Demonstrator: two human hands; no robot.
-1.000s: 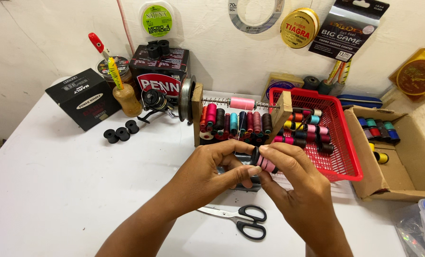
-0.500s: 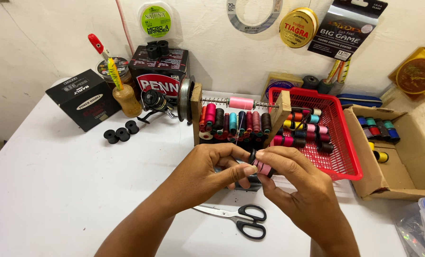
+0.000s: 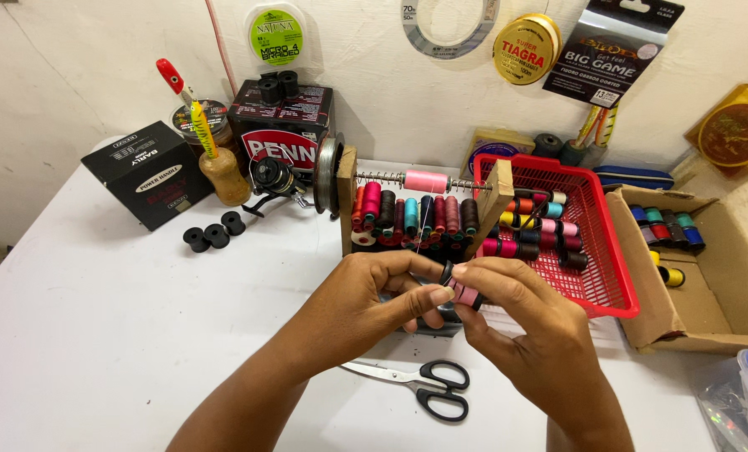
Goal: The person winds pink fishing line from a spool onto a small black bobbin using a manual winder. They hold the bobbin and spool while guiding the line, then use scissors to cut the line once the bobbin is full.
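Note:
Both of my hands meet over the white table's middle, pinching a small black-ended spool wound with pink thread (image 3: 466, 293). My left hand (image 3: 374, 301) grips its left end with thumb and fingers. My right hand (image 3: 533, 335) pinches the right side from above. A thin thread runs up from the spool towards a wooden winding rack (image 3: 495, 205), which carries a pink spool (image 3: 427, 181) on its spring rod and several coloured spools stored below. Black-handled scissors (image 3: 420, 385) lie on the table just below my hands.
A red plastic basket (image 3: 612, 276) with several thread spools stands right of the rack. A cardboard box (image 3: 725, 276) with more spools is at the far right. A fishing reel (image 3: 269, 177), boxes, a wooden-handled lure holder (image 3: 223, 172) and three black bobbins (image 3: 215, 234) stand at the back left.
My hands have stayed in place on the pink spool; the fingers shifted slightly around it.

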